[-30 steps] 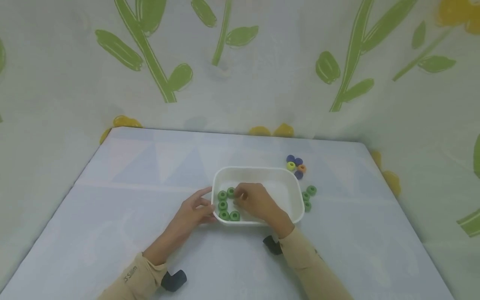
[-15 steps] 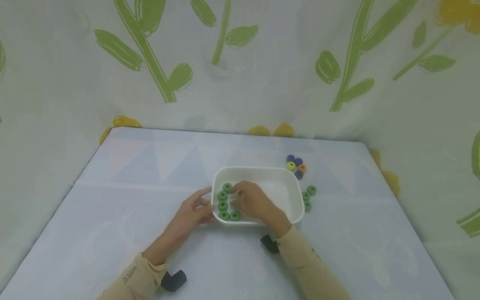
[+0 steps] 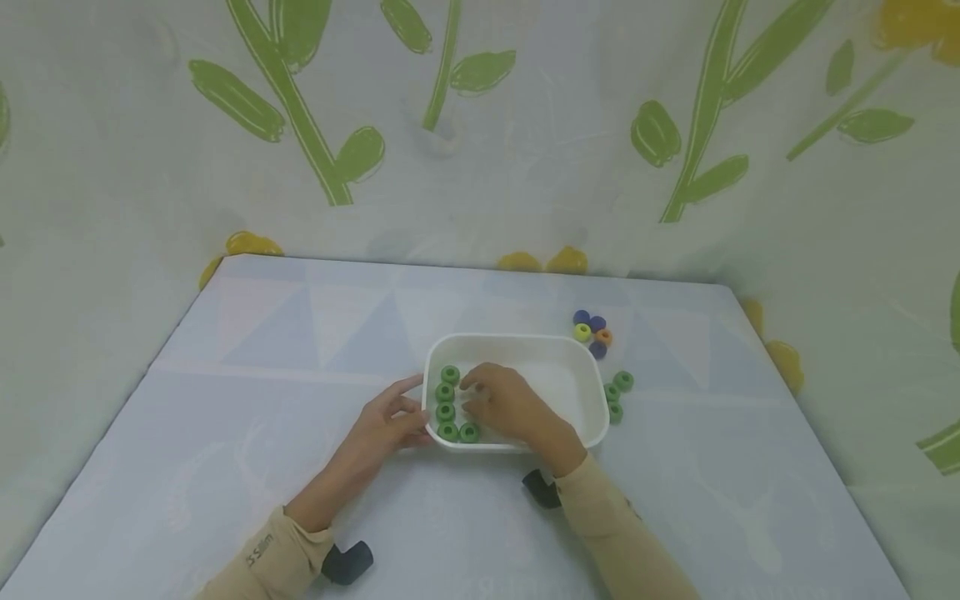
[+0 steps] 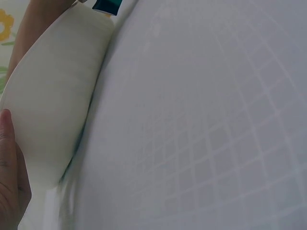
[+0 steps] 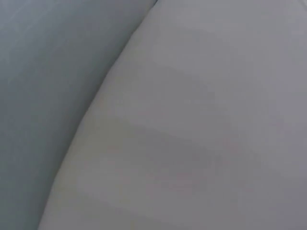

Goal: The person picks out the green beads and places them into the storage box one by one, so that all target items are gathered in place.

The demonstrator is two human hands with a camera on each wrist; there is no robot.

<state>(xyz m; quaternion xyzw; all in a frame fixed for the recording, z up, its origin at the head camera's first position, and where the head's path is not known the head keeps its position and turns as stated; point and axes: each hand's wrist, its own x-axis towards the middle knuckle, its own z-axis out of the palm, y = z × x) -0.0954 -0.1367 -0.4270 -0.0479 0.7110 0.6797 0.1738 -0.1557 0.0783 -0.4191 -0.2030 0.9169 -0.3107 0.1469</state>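
Note:
A white rectangular tray sits on the table, with several green beads inside along its left end in the head view. One more green bead lies just right of that column at the front. My left hand holds the tray's left end, thumb and fingers against its wall; the left wrist view shows the thumb on the tray's outer wall. Inside the tray, my right hand hovers beside the beads, thumb and index finger apart with nothing between them. No hand shows in the right wrist view.
Three green beads lie on the table by the tray's right end. Behind them is a cluster of purple beads, a yellow bead and an orange bead. A patterned cloth covers the table.
The rearmost green bead has moved left and back, into line with the others, and my right hand's fingers have come away from it. My left hand has stayed at the tray.

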